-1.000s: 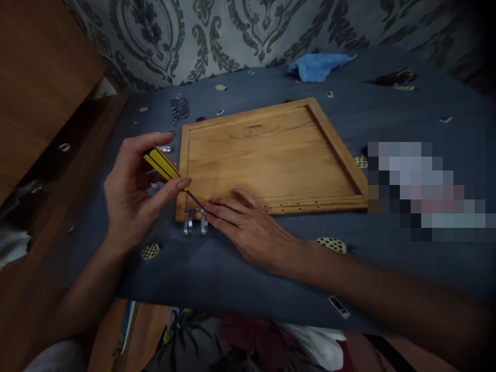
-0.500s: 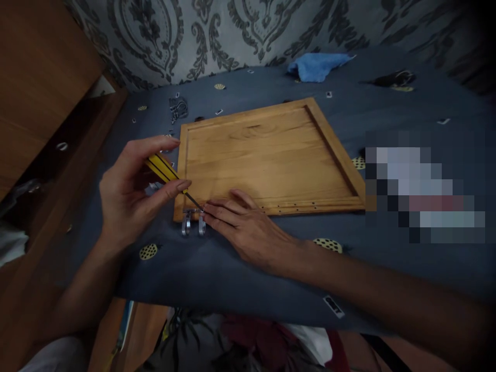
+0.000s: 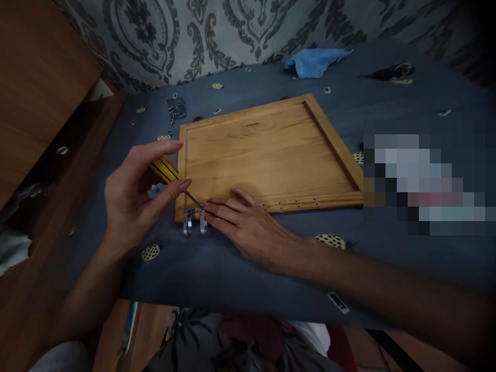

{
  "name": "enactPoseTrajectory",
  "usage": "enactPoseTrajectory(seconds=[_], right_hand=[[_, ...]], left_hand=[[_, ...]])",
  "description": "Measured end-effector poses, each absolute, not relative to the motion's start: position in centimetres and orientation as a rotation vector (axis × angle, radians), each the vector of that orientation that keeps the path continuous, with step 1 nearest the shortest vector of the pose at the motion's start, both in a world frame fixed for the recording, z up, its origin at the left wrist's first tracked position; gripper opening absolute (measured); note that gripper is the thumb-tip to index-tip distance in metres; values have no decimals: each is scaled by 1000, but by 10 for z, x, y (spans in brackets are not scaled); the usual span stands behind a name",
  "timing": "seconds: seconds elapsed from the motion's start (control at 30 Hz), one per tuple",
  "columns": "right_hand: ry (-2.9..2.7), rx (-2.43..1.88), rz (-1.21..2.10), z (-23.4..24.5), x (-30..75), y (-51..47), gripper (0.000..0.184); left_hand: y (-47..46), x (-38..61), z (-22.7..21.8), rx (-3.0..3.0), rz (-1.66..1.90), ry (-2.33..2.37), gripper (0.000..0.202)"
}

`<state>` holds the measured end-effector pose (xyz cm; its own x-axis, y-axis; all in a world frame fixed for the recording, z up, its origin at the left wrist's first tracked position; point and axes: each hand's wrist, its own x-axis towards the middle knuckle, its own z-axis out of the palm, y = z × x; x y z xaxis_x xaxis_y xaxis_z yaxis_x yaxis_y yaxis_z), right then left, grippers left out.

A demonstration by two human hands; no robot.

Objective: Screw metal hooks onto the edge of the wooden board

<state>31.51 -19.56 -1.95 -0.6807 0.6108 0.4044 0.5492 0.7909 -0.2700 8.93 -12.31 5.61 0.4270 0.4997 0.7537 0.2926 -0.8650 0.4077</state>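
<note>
My left hand is closed on the yellow-and-black handle of a screwdriver. The shaft slants down to the right, and its tip meets a silver metal hinge at the near left corner of a framed wooden panel. Two curved parts of the hinge overhang the panel's near edge. My right hand rests palm down along that edge, its fingertips closed on the hinge's right end beside the screwdriver tip. Those fingertips hide whether a screw is there. Small dark holes dot the near rail farther right.
The panel lies on a dark blue patterned cloth. Behind it are a small cluster of metal hardware, a blue cloth and a dark object. A pixelated patch covers something at right. Wooden furniture stands at left.
The view has shifted slightly. My left hand has moved a little to the right with the screwdriver, whose tip stays at the hinge. My right hand keeps its place on the panel.
</note>
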Motion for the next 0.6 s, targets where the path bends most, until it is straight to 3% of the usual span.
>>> enactPoseTrajectory(seconds=[0.13,0.3,0.43,0.6], right_hand=[[-2502,-856,182,-17,316,-196,47],[-2516,-859,217,-17,317,-197,48],[-2522,-874,224,-16,317,-197,49],[-2531,-861,252,-13,317,-197,50]], left_hand=[[-122,89,60,2407,1348,589,83],[-129,92,63,2310,1261,782,65],[-130,91,67,2381,1368,786,63],[-124,86,73,2401,1108,701,69]])
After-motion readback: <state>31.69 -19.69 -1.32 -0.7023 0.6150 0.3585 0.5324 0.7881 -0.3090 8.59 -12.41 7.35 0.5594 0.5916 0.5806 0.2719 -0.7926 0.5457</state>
